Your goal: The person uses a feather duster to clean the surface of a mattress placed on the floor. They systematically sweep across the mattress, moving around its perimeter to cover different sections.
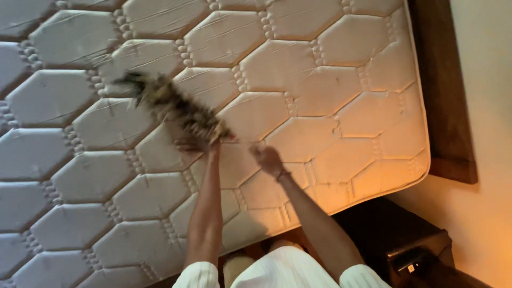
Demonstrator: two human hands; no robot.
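The only thing of this kind is a small pale rectangular label [410, 268] with an orange spot, stuck on the front of a dark box-like piece of furniture [405, 240] standing at the lower right beside the bed's corner.

The mattress [330, 80] is lying on the bed frame [445, 106], filling most of the view, with the frame showing along its right edge. Both arms are reaching out over the near edge of the mattress. The left hand [205, 140] is lying over the middle of the mattress, gripping the near end of a hand broom [170, 106], which is stretching away up and to the left, its bristles against the surface. The right hand [268, 159] is hovering just right of the left hand, apart from the broom. A dark box [410, 250] is sitting below the mattress's near right corner, right of the person's lap.
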